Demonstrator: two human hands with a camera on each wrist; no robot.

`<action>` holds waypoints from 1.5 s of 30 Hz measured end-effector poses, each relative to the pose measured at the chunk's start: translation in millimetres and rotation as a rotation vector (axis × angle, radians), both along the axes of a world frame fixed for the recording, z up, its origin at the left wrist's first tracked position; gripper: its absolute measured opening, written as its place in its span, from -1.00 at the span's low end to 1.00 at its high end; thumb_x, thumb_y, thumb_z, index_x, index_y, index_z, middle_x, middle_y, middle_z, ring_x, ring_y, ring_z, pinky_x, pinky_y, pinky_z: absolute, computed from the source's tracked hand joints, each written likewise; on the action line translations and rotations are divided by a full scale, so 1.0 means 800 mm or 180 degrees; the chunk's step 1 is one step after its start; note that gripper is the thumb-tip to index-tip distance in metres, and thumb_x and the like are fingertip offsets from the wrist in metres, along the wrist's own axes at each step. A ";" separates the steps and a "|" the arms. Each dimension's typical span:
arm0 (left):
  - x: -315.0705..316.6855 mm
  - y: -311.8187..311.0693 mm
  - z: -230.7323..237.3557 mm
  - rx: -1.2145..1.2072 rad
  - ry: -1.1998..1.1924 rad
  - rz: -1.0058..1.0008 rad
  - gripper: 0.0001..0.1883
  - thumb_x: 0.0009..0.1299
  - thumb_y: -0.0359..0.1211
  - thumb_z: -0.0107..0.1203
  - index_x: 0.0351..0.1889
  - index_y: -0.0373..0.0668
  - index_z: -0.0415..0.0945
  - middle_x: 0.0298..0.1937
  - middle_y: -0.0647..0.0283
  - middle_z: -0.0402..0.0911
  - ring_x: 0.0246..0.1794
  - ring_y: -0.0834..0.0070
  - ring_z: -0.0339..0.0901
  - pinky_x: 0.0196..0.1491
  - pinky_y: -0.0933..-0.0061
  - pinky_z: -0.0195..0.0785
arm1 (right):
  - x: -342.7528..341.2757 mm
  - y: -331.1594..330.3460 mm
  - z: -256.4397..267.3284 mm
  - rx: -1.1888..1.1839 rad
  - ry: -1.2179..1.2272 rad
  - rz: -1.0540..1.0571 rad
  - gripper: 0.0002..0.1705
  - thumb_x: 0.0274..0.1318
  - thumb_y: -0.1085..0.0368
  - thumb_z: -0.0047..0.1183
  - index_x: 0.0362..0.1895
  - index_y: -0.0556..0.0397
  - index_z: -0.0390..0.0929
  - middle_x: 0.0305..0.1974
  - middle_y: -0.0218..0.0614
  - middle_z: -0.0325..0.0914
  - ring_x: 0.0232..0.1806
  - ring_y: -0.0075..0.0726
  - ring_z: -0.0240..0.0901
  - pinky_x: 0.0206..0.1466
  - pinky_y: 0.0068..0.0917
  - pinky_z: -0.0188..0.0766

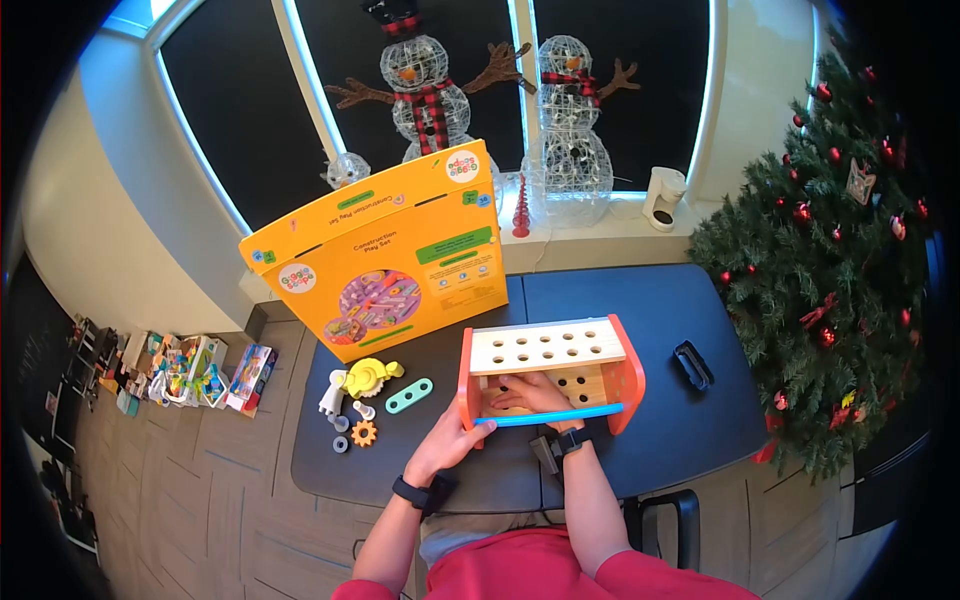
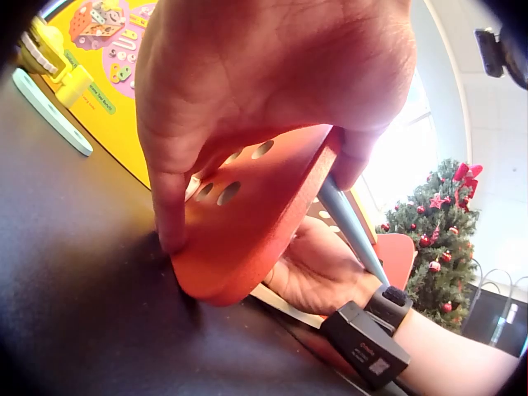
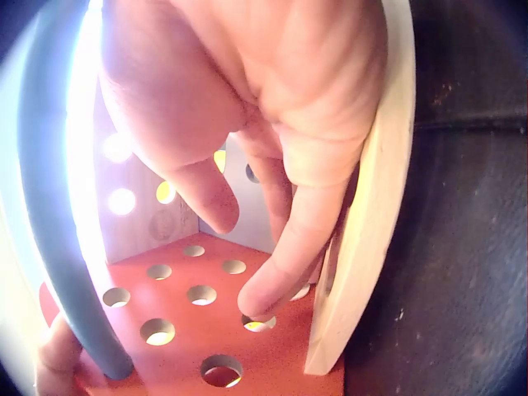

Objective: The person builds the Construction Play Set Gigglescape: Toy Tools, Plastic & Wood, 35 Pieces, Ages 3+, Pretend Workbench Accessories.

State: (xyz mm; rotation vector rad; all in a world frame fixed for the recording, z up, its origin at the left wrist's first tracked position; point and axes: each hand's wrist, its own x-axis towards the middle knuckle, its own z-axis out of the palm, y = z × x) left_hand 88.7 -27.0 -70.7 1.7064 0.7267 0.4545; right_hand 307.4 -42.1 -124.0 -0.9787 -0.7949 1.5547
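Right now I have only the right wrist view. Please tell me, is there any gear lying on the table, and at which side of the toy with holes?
Observer: Yes, an orange gear lies on the table, to the person's left of the toy with holes.
Operator: Thank you. And at the other side, is something lying there also?
Observer: Yes, a small black item lies to the person's right, apart from the toy.
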 end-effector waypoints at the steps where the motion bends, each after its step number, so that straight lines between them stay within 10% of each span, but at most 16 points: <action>1: 0.000 0.000 0.001 0.0000 0.0000 0.0000 -0.31 0.47 -0.24 0.21 0.47 -0.26 0.16 -0.18 0.23 0.49 -0.39 0.53 0.49 -0.30 0.44 0.46 | 0.000 0.001 -0.002 0.0014 -0.0009 0.0029 -0.52 0.49 0.28 0.02 0.36 0.25 0.34 0.15 -0.05 0.57 -0.04 -0.10 0.70 0.10 -0.29 0.67; 21: -0.001 0.000 -0.006 -0.0075 0.0082 0.0036 -0.34 0.49 -0.29 0.20 0.45 -0.24 0.14 -0.08 0.21 0.50 -0.36 0.55 0.49 -0.29 0.46 0.47 | -0.005 0.007 -0.015 0.0474 -0.0510 0.0294 -0.63 0.47 0.30 0.05 0.23 0.25 0.50 -0.02 -0.17 0.67 -0.03 -0.27 0.70 0.10 -0.37 0.65; 32: 0.000 -0.004 0.005 -0.0102 0.0050 0.0050 -0.48 0.48 -0.32 0.20 0.34 -0.22 0.28 0.12 0.22 0.54 -0.30 0.54 0.52 -0.26 0.47 0.49 | -0.035 0.012 -0.005 0.0350 -0.1275 -0.0719 -0.80 0.24 0.49 0.15 -0.07 0.32 0.53 -0.42 -0.23 0.65 -0.45 -0.46 0.57 -0.38 -0.44 0.56; 45: 0.000 0.000 -0.006 -0.0045 -0.0078 0.0049 -0.36 0.48 -0.24 0.21 0.43 -0.22 0.19 0.04 0.16 0.57 -0.35 0.53 0.52 -0.29 0.43 0.49 | -0.033 0.015 -0.029 0.0800 -0.1514 -0.0789 -0.66 0.28 0.45 0.21 0.11 0.29 0.54 -0.26 -0.18 0.72 -0.18 -0.29 0.73 -0.08 -0.38 0.66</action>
